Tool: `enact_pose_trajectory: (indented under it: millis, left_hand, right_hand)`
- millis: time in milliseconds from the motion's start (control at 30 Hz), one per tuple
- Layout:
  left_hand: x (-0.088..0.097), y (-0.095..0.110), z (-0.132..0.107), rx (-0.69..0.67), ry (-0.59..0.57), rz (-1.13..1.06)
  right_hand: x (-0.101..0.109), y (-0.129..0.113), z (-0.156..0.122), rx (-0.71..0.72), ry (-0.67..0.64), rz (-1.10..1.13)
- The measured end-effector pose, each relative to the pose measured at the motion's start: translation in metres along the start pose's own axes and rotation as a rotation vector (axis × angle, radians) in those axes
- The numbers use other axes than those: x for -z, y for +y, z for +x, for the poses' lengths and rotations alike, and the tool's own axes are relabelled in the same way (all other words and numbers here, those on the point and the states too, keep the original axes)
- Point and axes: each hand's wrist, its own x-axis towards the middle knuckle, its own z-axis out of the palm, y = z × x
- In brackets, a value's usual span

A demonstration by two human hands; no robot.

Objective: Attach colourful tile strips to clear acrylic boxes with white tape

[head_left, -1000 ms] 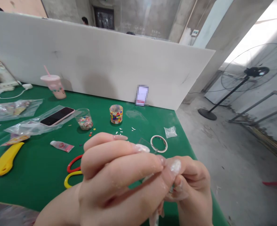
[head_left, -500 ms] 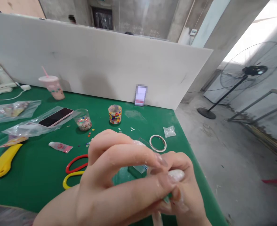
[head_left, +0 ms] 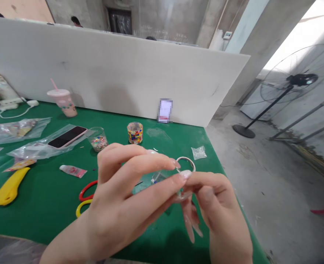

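My left hand (head_left: 131, 194) reaches in from the lower left, its thumb bent towards a fingertip in a pinch. My right hand (head_left: 222, 209) is closed beside it, fingers curled, touching the left thumb tip. Between them shows a small clear piece with a bit of green (head_left: 179, 193), mostly hidden by fingers; its kind cannot be made out. Just beyond the fingertips lies a white ring-shaped roll (head_left: 192, 164). Scissors with red and yellow handles (head_left: 82, 193) lie partly under my left hand. A small clear item with blue bits (head_left: 158, 178) rests on the table behind the fingers.
On the green table (head_left: 51, 216) are a yellow-handled tool (head_left: 11, 186), a pink tube (head_left: 73, 171), a phone (head_left: 67, 136), a cup of sequins (head_left: 98, 141), a mosaic-patterned jar (head_left: 135, 133), a pink tumbler (head_left: 63, 102) and a small clear packet (head_left: 199, 152). A white board (head_left: 117, 77) stands behind.
Both hands have shifted slightly up. The right hand has turned and moved a little right, and downward-pointing fingers now show between the hands. The small piece stays between them.
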Motion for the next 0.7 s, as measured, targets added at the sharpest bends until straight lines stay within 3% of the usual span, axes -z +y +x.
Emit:
enact_pose_trajectory:
  millis: [100,200,433,700]
  left_hand:
    - [0.005,0.002,0.001,-0.004,0.024,0.084]
    - [0.006,0.002,0.007,-0.099,0.064,0.151]
    - [0.003,-0.001,0.014,-0.147,0.002,0.214]
    - [0.005,-0.004,0.018,-0.101,0.018,0.016]
  right_hand:
    - [0.001,-0.001,0.004,-0.039,-0.008,-0.027]
    - [-0.002,-0.001,0.008,-0.076,0.028,0.058]
    - [-0.007,-0.004,0.008,-0.113,0.11,0.115]
    - [-0.011,-0.003,0.008,-0.111,0.121,0.127]
